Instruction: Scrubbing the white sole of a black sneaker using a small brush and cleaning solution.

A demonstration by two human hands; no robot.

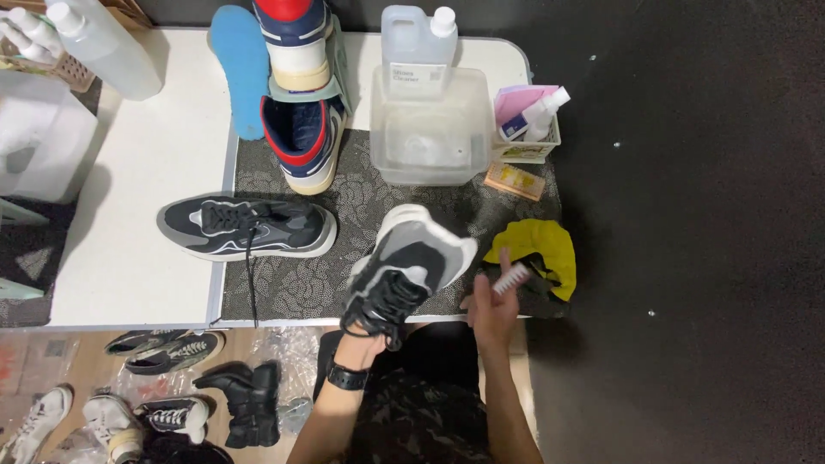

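Note:
My left hand, with a black watch on the wrist, is pushed inside a black, grey and white sneaker and holds it tilted up above the patterned mat. My right hand grips a small white brush just right of that sneaker, close to its side but apart from it. The matching sneaker lies on its side to the left, half on the mat and half on the white table, with a lace hanging over the front edge.
A clear plastic tub stands behind the held shoe, with a jug at the back. A yellow cloth, a small box with bottles, a navy-red high-top pair and a blue insole share the mat. More shoes lie on the floor.

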